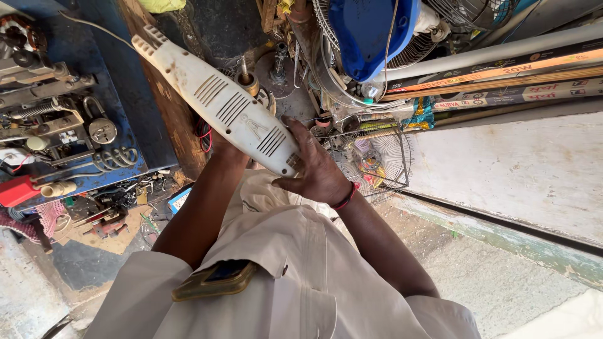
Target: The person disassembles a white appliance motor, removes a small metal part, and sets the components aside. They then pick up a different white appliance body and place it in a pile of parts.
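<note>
I hold a long, dirty white plastic housing with groups of vent slots, slanting from upper left down to the middle. My right hand grips its lower end from the side, a red thread band on the wrist. My left hand is underneath the housing and mostly hidden; only the wrist and forearm show. Behind the housing a small motor shaft sticks up.
At left a blue bench carries padlocks, springs and metal parts. Wire fan guards, a blue fan blade and long tube boxes crowd the upper right. A phone sits in my shirt pocket. Concrete floor lies lower right.
</note>
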